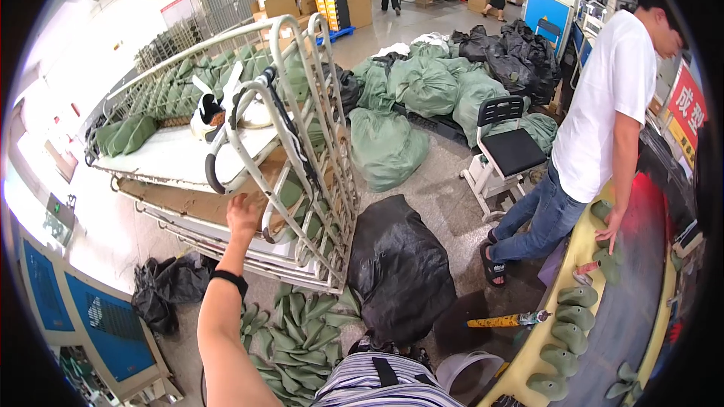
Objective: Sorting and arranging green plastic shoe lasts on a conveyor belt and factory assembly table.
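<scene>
Head view: the brown shelf board [185,201] of the white rack cart [173,147] lies just past the left hand [242,216], its long axis running leftward; whether those bent fingers grip its edge, I can't tell.

Left fingers [240,203] beside white cart [177,147], green pieces [298,338], black bag [398,267]

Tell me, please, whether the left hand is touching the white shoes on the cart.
Apart: the head view shows the white top board between the left hand and the white shoes.
</scene>
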Tool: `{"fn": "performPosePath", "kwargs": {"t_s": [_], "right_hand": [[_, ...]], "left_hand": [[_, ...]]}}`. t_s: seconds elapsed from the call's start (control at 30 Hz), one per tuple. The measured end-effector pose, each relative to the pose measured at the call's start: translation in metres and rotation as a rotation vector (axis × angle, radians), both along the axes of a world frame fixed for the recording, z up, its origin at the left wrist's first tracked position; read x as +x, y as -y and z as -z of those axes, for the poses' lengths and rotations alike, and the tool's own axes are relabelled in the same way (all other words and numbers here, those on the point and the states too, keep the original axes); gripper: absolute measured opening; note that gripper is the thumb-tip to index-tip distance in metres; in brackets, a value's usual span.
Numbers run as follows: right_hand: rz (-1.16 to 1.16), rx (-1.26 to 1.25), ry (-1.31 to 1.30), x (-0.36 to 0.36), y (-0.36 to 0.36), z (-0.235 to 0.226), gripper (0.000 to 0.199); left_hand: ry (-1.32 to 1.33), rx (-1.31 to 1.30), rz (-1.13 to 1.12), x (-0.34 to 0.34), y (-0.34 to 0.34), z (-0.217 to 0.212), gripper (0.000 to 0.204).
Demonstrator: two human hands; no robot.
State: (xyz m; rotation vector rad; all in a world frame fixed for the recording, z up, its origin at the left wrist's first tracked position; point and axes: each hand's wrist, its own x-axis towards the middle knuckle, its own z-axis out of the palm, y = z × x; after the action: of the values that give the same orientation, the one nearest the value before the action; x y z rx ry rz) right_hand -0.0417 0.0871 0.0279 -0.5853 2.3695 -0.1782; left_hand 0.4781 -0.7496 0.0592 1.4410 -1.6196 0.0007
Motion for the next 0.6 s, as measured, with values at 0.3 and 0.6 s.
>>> {"fn": "performPosePath", "kwargs": {"t_s": [0.3,0.6], "right_hand": [[-0.012,0.052,0.108,0.004,0.004,-0.015,0.052],[-0.246,0.036,-0.089,0.022,0.076,-0.064,0.057]], "left_hand": [[0.418,0.499,-0.030,-0.062,-0.024,-0.050,0.037],[0.370,0.519,-0.078,-0.064,-0.023,-0.059,0.040]]}}
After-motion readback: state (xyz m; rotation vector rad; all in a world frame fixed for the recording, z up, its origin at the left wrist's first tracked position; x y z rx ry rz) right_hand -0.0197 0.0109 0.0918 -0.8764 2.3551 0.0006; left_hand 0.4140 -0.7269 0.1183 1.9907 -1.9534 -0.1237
